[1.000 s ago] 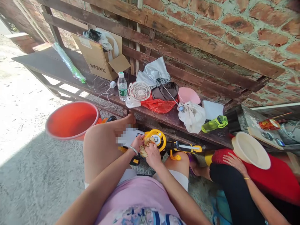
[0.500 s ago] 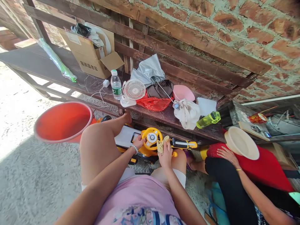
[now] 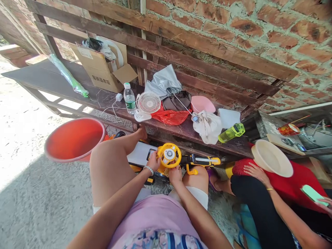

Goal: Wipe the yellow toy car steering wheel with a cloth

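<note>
A yellow toy steering wheel (image 3: pixel 178 162) with a white hub sits on a yellow, black and white ride-on toy (image 3: pixel 136 155) between my knees. My left hand (image 3: pixel 155 162), wearing a beaded bracelet, grips the wheel's left rim. Under the lower rim, my right hand (image 3: pixel 175 174) is closed against the steering column, its fingertips partly hidden. The pale yellow cloth it held in the earlier frame is now out of sight behind the hand and wheel. A yellow lever and a black arm with a yellow tip (image 3: pixel 204 160) extend to the wheel's right.
A red bucket (image 3: pixel 48 148) stands left. The wooden bench (image 3: pixel 184 129) bears a cardboard box (image 3: pixel 97 74), water bottle (image 3: pixel 129 98), fan (image 3: pixel 149 102), umbrella (image 3: pixel 164 81), pink bowl (image 3: pixel 202 103) and green bottle (image 3: pixel 231 133). At right, another person's hand (image 3: pixel 256 172) rests on red fabric near a cream basin (image 3: pixel 272 159).
My right hand has moved left and down, from beside the wheel to under its lower rim, and the cloth has gone from sight. A green object has appeared in the other person's hand.
</note>
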Demonstrator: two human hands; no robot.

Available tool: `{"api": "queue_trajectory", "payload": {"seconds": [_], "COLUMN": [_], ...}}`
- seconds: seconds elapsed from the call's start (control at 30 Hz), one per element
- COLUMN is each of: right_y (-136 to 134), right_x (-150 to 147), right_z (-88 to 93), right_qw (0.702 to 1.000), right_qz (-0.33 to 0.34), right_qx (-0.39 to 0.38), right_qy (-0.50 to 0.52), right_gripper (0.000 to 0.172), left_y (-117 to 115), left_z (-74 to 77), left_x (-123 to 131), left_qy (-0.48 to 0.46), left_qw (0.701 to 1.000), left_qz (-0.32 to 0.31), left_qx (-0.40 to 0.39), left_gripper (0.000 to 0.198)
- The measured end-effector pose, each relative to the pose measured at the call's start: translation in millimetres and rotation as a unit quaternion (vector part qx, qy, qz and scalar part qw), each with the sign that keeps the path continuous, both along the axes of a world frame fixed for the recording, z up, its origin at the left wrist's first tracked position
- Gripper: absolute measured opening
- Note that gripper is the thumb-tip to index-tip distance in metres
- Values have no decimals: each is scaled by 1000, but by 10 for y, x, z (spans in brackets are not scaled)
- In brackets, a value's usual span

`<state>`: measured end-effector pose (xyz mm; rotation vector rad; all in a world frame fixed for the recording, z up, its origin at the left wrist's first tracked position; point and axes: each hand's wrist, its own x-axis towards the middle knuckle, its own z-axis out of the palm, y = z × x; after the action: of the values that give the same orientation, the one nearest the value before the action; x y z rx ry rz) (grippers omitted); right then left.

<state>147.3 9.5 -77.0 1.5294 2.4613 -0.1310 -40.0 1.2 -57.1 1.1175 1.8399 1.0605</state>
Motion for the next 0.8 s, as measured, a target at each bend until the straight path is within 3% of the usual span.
{"api": "queue_trajectory", "payload": {"seconds": [0.13, 0.33, 0.43, 0.63, 0.8], "right_y": [14, 203, 156, -77, 8], "right_x": [99, 390, 350, 102, 226], "right_z": [68, 218, 183, 107, 217], "right_qw": [999, 979, 978, 994, 991], "right_qz": [-27, -136, -136, -54, -89], "right_qx": [0, 66, 46, -39, 1], "right_qy": [46, 138, 152, 89, 96], "right_gripper": [60, 63, 62, 51, 59], "left_y": [-158, -293, -293, -265, -267], "left_z": [210, 377, 381, 415, 423], "left_x": [39, 196, 198, 164, 159], "left_qy": [205, 341, 367, 386, 392], "left_qw": [974, 903, 884, 866, 863], "left_qz": [-95, -261, -287, -302, -305], "left_qx": [36, -18, -47, -96, -93], "left_gripper": [75, 77, 82, 88, 93]}}
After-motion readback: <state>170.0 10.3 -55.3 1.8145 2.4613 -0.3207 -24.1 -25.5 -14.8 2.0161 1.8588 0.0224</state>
